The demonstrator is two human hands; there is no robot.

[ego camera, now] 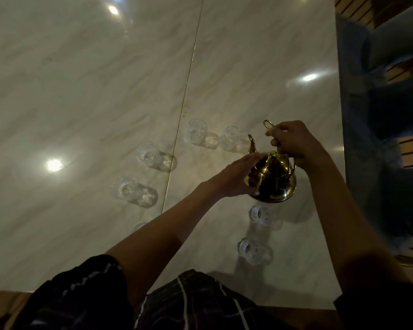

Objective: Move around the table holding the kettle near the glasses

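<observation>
A shiny gold teapot (275, 179) stands on the pale marble table (81, 91), its spout pointing away from me. My right hand (293, 144) grips the wire handle above the lid. My left hand (236, 177) lies against the pot's left side, fingers straight along the body and thumb under it. Several clear glass cups ring the pot: two beyond the spout (197, 132) (231, 138), two to the left (149, 154) (126, 190), two nearer me (260, 215) (249, 250).
A seam (186, 96) runs up the tabletop left of the pot. Another person's legs in blue jeans (379, 115) stand along the table's right edge. My dark plaid shirt (200, 303) covers the near edge. A further glass (140, 226) shows partly behind my left forearm.
</observation>
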